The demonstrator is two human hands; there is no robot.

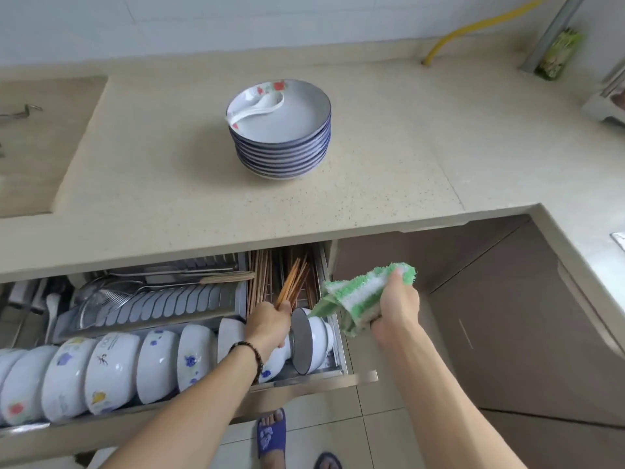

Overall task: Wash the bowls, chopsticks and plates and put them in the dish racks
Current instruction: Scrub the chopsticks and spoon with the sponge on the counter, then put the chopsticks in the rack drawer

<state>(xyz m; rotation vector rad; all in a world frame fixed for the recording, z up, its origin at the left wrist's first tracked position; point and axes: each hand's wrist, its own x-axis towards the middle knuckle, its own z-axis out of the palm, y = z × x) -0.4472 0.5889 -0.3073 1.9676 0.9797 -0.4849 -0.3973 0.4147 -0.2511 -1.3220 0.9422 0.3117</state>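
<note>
Wooden chopsticks (292,282), one bundle, are being held in the left hand (270,324), whose fingers are curling tight round their lower ends while the tips are fanning out over the chopstick compartment (270,275) at the right rear of the pull-out dish rack drawer (338,375). More chopsticks are already lying flat in that compartment. Green-and-white dishcloth (358,296), bunched, is being gripped in the right hand (395,308), just right of the drawer and clear of it. White bowls (111,374), a row set on edge, are filling the front of the drawer, with one footed bowl (313,340) lying on its side at the row's right end, just below the left hand. Blue-rimmed plates (280,130), one stack with a white ceramic spoon (257,108) on top, are standing on the stone countertop (372,147) behind the drawer, not yet racked. A strainer (98,299) and utensils are lying in the left rear section. Step in hand, as judged: laying the bundle into its compartment. Doing it well is likely meaning lining the sticks up with those already stowed, lowering them flat rather than dropping them, keeping the tips off the divider, and holding the cloth aside from the dishes.
</note>
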